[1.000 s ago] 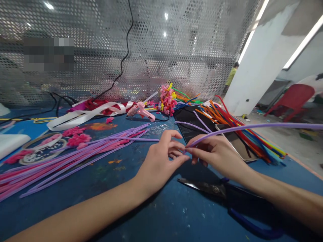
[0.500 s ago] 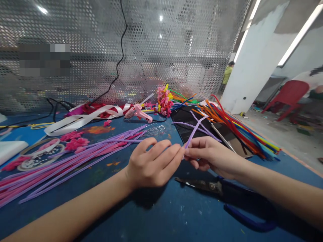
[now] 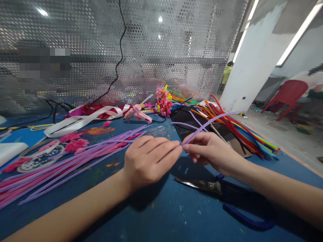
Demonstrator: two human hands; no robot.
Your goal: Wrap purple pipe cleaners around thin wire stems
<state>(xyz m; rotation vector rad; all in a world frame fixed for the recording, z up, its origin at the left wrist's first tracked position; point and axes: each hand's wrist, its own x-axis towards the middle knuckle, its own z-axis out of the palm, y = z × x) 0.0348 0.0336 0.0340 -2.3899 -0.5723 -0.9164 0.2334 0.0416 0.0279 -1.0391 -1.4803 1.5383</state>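
Purple stem [image 3: 211, 121], long axis rising rightward, left fingers [image 3: 169, 147] and right fingers [image 3: 198, 149] pinching it

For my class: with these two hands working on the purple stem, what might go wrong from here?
The purple stem is pinched at the fingertips of the left hand and right hand, so it might slip or kink. Its free length crosses the coloured stems in view and may tangle if lowered. The scissors lie near the right hand, which could bump them.
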